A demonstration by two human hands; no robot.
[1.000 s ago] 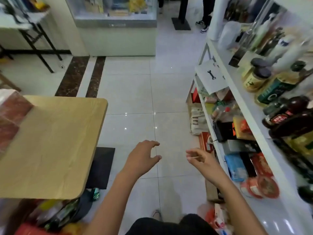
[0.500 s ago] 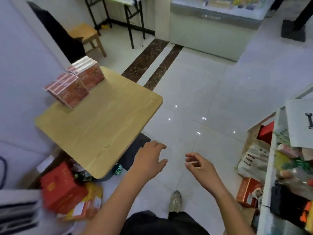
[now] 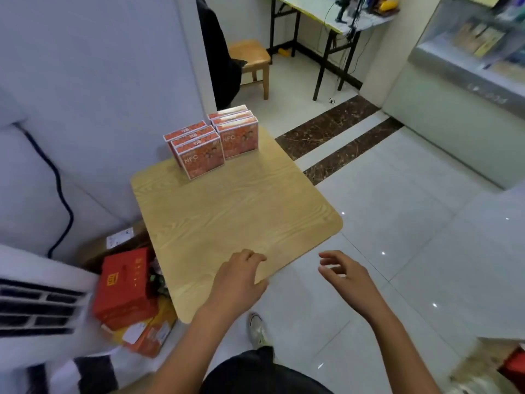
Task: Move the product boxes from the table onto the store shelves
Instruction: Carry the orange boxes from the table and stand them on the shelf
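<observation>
Two rows of orange-red product boxes stand upright at the far corner of a light wooden table: a nearer left row and a right row. My left hand hovers over the table's near edge, fingers apart, holding nothing. My right hand is off the table's right side above the floor, fingers loosely spread and empty. Both hands are well short of the boxes. The store shelves are out of view except a corner at the lower right.
A red carton and other packages lie on the floor under the table's left side. A white unit with vents sits at the lower left. A wooden stool, a folding table and a glass counter stand beyond.
My view has swung left from the shelves to the table. The boxes are now central, and my left hand has come over the table's near edge.
</observation>
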